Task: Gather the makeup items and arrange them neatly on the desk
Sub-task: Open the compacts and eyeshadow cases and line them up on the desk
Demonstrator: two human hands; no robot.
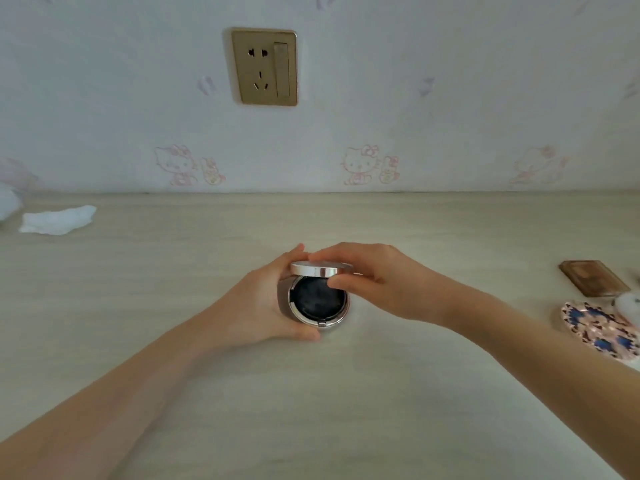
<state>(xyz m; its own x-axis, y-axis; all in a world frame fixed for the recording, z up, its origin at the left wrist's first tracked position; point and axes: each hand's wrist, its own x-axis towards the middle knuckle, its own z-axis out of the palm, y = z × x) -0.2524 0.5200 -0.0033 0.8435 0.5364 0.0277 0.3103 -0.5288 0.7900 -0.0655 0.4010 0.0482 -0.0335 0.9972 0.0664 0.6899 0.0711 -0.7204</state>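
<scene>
my left hand (263, 299) wraps around the bottom half of a round makeup case (318, 303) in the middle of the desk (311, 410). my fingers curl round its far side and my thumb runs along the near side, so this hand is curled, not flat. i can't tell if the case sits on the desk or is lifted a tiny bit.

my right hand (377, 282) comes in from 3 o'clock and pinches the lid (317, 269). the thumb is on the near edge and the other fingers lie over the top. the lid is partly up, hinged at the far side at 12 o'clock, and the little clasp is at 6 o'clock, toward me. inside i see something round and dark.

the next move hangs on that lid: it has to swing down toward 6 o'clock to meet the clasp. my right hand is the one to press it, i think, while my left keeps the bottom steady.

far off at 3 o'clock sit a brown flat box (592, 277) and a round blue and pink case (602, 329), with something white touching it. a white tissue (57, 220) lies at 10 o'clock. those makeup things look not yet gathered.
</scene>
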